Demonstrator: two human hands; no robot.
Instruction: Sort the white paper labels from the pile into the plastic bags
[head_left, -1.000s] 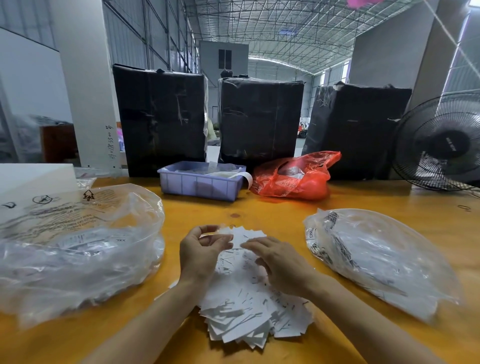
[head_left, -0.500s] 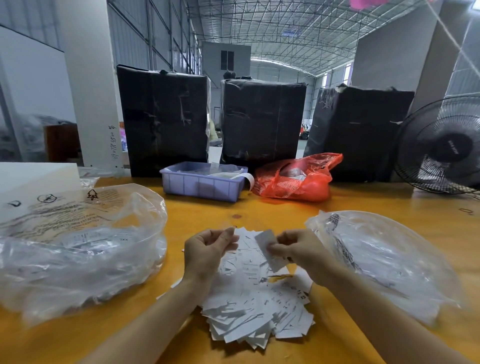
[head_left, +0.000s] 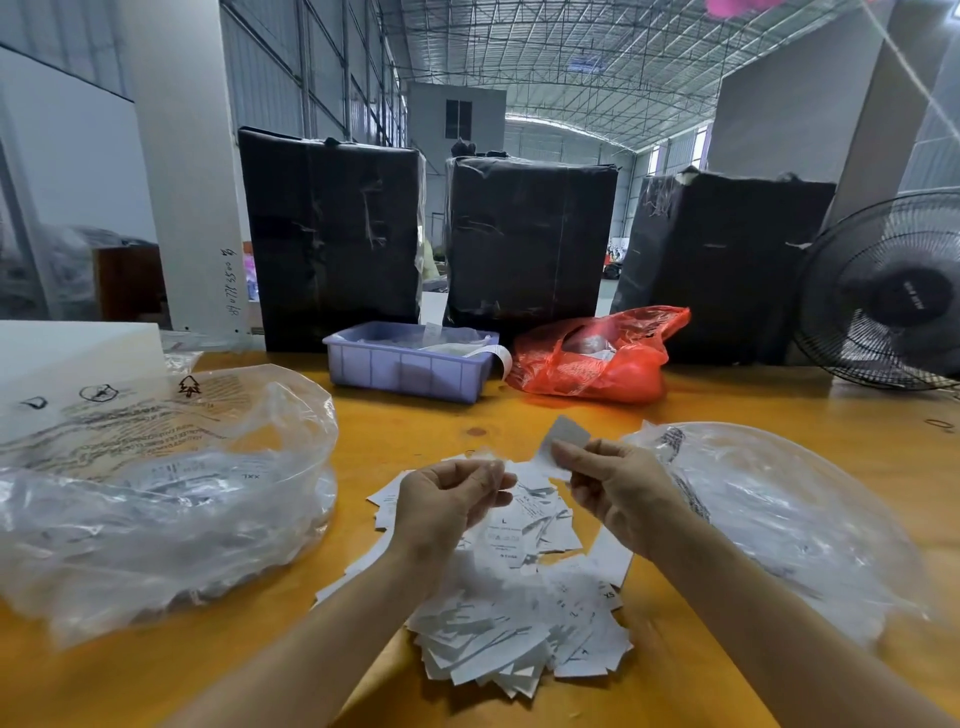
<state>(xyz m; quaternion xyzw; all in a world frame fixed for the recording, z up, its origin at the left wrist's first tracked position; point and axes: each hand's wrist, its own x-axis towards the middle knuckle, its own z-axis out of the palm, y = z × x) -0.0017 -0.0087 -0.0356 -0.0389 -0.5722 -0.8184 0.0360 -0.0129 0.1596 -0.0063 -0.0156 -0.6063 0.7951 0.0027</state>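
Note:
A loose pile of white paper labels (head_left: 524, 618) lies on the orange table (head_left: 415, 431) in front of me. My right hand (head_left: 618, 486) is raised above the pile and pinches one white label (head_left: 563, 441) between thumb and fingers. My left hand (head_left: 447, 501) hovers over the pile's far side with fingers curled; a label seems pinched in it. A clear plastic bag (head_left: 156, 488) with labels inside lies open at the left. A second clear plastic bag (head_left: 789, 525) lies at the right, close to my right wrist.
A lilac plastic bin (head_left: 408, 366) and a red plastic bag (head_left: 597, 358) sit at the table's far side. Behind them stand three black wrapped parcels (head_left: 530, 239). A black fan (head_left: 893, 296) is at the far right, a white block (head_left: 67, 353) at the far left.
My right hand picked one label off the pile and lifted it up and to the right. My left hand rose slightly off the pile.

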